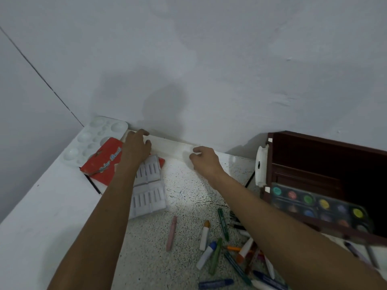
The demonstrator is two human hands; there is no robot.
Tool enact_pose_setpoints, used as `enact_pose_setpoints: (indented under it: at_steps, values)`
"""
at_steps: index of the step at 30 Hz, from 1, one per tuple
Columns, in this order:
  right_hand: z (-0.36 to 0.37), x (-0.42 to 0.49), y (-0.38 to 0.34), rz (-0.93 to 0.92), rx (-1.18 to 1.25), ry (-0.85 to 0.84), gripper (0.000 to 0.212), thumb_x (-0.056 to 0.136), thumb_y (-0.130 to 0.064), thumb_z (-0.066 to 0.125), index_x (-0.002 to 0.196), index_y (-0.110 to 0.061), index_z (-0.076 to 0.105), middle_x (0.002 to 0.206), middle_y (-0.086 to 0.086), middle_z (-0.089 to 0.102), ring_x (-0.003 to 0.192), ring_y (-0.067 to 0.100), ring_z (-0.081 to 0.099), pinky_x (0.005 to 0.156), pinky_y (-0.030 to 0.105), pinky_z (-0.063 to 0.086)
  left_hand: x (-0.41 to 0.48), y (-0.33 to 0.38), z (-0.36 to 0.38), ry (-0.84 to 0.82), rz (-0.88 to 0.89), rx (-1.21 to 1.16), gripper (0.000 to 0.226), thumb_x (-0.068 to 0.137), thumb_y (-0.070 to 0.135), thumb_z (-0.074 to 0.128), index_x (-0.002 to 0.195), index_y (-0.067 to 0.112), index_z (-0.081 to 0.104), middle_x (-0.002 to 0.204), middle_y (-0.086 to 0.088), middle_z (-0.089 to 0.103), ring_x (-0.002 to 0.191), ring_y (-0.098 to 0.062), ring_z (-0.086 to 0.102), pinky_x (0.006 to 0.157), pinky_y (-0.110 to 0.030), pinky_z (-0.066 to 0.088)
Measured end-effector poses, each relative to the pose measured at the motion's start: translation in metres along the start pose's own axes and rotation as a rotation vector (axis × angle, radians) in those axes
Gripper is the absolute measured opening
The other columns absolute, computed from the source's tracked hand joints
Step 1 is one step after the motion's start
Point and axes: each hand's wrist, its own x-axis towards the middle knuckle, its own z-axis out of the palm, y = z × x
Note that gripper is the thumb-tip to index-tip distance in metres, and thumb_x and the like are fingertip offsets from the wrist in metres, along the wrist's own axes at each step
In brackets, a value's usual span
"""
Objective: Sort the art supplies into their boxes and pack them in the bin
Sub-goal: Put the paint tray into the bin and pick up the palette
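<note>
Speckled white counter (188, 197): draw box toward near side before filling.
Dark brown wooden bin (314, 155), far right, open - pack last; right side cut off.
Loose markers and crayons (230, 250), near right: gather aligned.
Red cardboard pencil box (100, 164), far left, part-hidden by left hand (136, 148).
Left hand and right hand (206, 161): fingers curled at white wall-side ledge (173, 146) - gripping or merely touching, cannot tell.

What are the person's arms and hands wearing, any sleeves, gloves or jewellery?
Nothing visible. The left hand and right hand are bare: no gloves, rings or watch show. The left forearm and right forearm are uncovered, with no sleeve inside the frame.
</note>
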Motion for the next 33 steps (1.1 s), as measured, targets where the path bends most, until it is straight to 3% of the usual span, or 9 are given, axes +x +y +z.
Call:
enact_pose_setpoints:
  at_steps: [4,9,12,14,17,20,25,28,33]
  values:
    - [-0.010,-0.010,-0.002,-0.004,0.049,0.104,0.039,0.096,-0.018,0.051,0.135,-0.011,0.052,0.113,0.004,0.060,0.085,0.012,0.060,0.076,0.026,0.050,-0.004,0.012,-0.006,-0.003,0.013,-0.125,0.036,0.095,0.011,0.056,0.131,0.010,0.057,0.128,-0.020,0.059,0.114,-0.031,0.056,0.096,-0.035,0.042]
    - [-0.025,-0.039,-0.009,-0.127,0.040,0.199,0.039,0.097,-0.019,0.049,0.136,-0.017,0.051,0.114,0.000,0.056,0.097,0.015,0.057,0.082,0.029,0.049,-0.026,0.028,-0.032,0.058,0.049,-0.293,0.032,0.096,0.017,0.058,0.128,0.014,0.060,0.119,-0.008,0.066,0.104,-0.021,0.061,0.096,-0.033,0.046]
    - [-0.034,-0.063,-0.008,-0.159,0.069,0.195,0.044,0.097,-0.019,0.048,0.141,-0.018,0.046,0.102,-0.010,0.053,0.091,0.011,0.057,0.081,0.031,0.050,-0.054,0.029,-0.045,0.104,-0.005,-0.452,0.034,0.095,0.018,0.059,0.129,0.018,0.061,0.113,-0.001,0.064,0.093,-0.010,0.060,0.077,-0.021,0.047]
    - [-0.038,-0.079,-0.003,-0.149,0.064,0.185,0.050,0.097,-0.020,0.048,0.146,-0.017,0.040,0.095,-0.010,0.054,0.084,0.007,0.057,0.072,0.025,0.047,-0.077,0.027,-0.049,0.102,-0.033,-0.537,0.034,0.095,0.017,0.060,0.129,0.017,0.061,0.109,0.000,0.064,0.089,-0.006,0.060,0.069,-0.018,0.046]
    - [-0.038,-0.109,0.008,-0.098,0.067,0.140,0.053,0.098,-0.020,0.048,0.149,-0.014,0.035,0.076,-0.007,0.053,0.062,0.001,0.056,0.052,0.010,0.043,-0.121,0.024,-0.050,0.096,-0.055,-0.623,0.034,0.095,0.016,0.061,0.129,0.014,0.062,0.111,0.000,0.065,0.096,-0.009,0.061,0.079,-0.024,0.048]
    - [-0.041,-0.143,0.028,-0.036,0.068,0.105,0.051,0.098,-0.021,0.048,0.148,-0.015,0.038,0.075,-0.006,0.052,0.060,0.003,0.053,0.050,0.010,0.041,-0.168,0.019,-0.048,0.086,-0.093,-0.695,0.034,0.093,0.015,0.063,0.128,0.016,0.063,0.116,-0.001,0.065,0.099,-0.011,0.061,0.076,-0.025,0.047]
    - [-0.055,-0.202,0.072,0.031,0.224,0.101,0.028,0.100,-0.018,0.050,0.127,-0.022,0.058,0.069,-0.011,0.060,0.060,0.008,0.054,0.057,0.026,0.045,-0.236,0.010,-0.042,-0.048,-0.160,-0.789,0.036,0.088,0.018,0.071,0.124,0.021,0.065,0.112,-0.002,0.064,0.102,-0.018,0.062,0.087,-0.034,0.051]
    - [-0.070,-0.233,0.097,0.076,0.317,0.154,0.024,0.099,-0.014,0.053,0.116,-0.029,0.063,0.074,-0.004,0.060,0.058,0.009,0.057,0.057,0.025,0.048,-0.265,0.012,-0.037,-0.192,-0.140,-0.786,0.031,0.085,0.016,0.074,0.114,0.028,0.068,0.105,0.001,0.065,0.100,-0.021,0.062,0.093,-0.044,0.050]
    - [-0.106,-0.278,0.129,0.101,0.355,0.236,0.018,0.096,-0.016,0.059,0.100,-0.032,0.065,0.087,0.012,0.065,0.063,0.010,0.058,0.053,0.020,0.049,-0.306,0.028,-0.024,-0.412,-0.068,-0.811,0.038,0.074,0.033,0.083,0.110,0.033,0.071,0.094,0.001,0.065,0.089,-0.018,0.062,0.083,-0.036,0.051]
